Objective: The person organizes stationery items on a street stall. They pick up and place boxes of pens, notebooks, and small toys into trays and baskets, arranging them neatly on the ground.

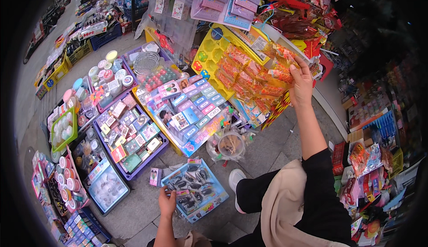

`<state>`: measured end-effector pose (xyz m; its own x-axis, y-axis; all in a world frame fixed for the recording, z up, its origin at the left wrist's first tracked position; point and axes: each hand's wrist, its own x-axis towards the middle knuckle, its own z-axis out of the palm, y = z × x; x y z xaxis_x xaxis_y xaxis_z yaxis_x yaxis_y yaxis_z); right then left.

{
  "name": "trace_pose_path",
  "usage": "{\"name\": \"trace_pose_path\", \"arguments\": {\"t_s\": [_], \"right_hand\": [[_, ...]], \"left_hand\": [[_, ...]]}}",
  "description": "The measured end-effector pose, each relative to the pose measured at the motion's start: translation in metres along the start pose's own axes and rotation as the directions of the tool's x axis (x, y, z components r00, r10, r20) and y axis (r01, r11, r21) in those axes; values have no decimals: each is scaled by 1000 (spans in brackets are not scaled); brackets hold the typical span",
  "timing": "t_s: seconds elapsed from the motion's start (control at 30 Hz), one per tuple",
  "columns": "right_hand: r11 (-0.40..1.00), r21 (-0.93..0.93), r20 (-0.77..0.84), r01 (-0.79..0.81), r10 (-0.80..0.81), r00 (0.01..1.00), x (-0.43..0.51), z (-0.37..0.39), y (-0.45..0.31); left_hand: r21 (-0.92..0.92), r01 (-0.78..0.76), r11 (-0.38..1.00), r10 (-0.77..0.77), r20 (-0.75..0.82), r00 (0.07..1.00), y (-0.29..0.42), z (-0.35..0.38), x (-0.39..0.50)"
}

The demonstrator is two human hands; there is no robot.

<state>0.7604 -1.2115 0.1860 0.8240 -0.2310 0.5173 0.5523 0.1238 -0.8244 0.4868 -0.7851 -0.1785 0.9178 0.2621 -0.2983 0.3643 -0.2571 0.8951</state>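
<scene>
My right hand pinches the edge of a strip of small orange snack packets in clear wrappers. More orange packets spread to its left over a yellow moulded tray, where a few coloured balls sit in the hollows. Lower down, my left hand has its fingers at the left rim of a light-blue cardboard box. Small dark items in clear wrapping fill that box; their exact kind is hard to tell. Whether those fingers grip the rim is unclear.
A purple crate of small boxes and a display box of slim cartons stand ahead. Round plastic tubs fill crates at left. A clear round container rests on grey paving beside my shoe. Pastel packs hang above.
</scene>
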Motion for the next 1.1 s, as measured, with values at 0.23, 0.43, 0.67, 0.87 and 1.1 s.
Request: {"name": "trace_pose_path", "arguments": {"t_s": [0.23, 0.43, 0.67, 0.87, 1.1], "right_hand": [[957, -158, -234, -243, 203, 951, -26, -42, 67], [850, -499, -233, -168, 56, 971, 1, -31, 64], [978, -211, -90, -10, -9, 996, 14, -12, 37], [976, -209, -65, 54, -69, 995, 22, -2, 31], [970, -124, -255, 209, -234, 938, 57, 10, 42]], "left_hand": [[-47, 40, 998, -39, 22, 999, -13, -8, -5], [-38, 97, 995, -95, 40, 995, -14, -15, -6], [-72, 175, 982, -168, 86, 982, -9, -25, -12], [-87, 198, 976, -189, 107, 976, -5, -29, -10], [-79, 199, 977, -188, 125, 974, -16, -26, -5]]}}
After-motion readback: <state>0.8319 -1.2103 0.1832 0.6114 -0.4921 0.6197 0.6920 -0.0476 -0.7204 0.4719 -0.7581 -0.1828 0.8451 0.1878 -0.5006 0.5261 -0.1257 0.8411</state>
